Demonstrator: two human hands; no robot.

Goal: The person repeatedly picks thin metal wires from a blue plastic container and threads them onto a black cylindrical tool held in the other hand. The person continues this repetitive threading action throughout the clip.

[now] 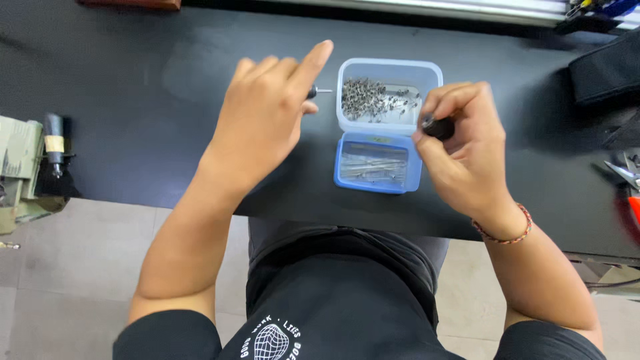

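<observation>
Tubs [389, 73] of small metal parts between hands, left grip [270, 113] pinching pin tool [319, 91], right grip [460, 143] pinching black cylinder [438, 127].

Table [133, 80] — black, matt, smooth, faint sheen towards its far edge. Tub [390, 70] on it: translucent pale-blue plastic, smooth, holding small grey metal parts [373, 100], dull. Just nearer than the tub, its lid [377, 163] — bluer plastic, thin shiny metal pins inside. Left hand [267, 113] holds a dark piece with a bright metal tip [325, 91]. Right hand [467, 150] grips a glossy black cap [438, 127] (plastic, probably). Wrist cord [510, 233]: woven thread.
</observation>
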